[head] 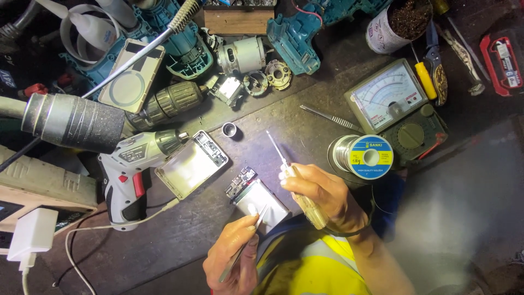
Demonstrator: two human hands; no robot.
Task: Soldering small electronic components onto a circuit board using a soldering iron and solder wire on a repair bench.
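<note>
A silver heat gun nozzle [73, 121] lies at the far left of a crowded workbench, above one white cordless screwdriver [131, 172] and one opened white casing [191, 164]. Left of centre, the left hand [233, 254] pinches one pair of metal tweezers [245, 243], fingers closed on them, tips resting on a silver battery pack [257, 198] with a small circuit board [241, 182] at its end. The right hand [326, 196] is clamped on one clear-handled screwdriver [297, 188], its tip raised above the bench. Further right sit one spool of solder [363, 157] and one analog multimeter [396, 109].
</note>
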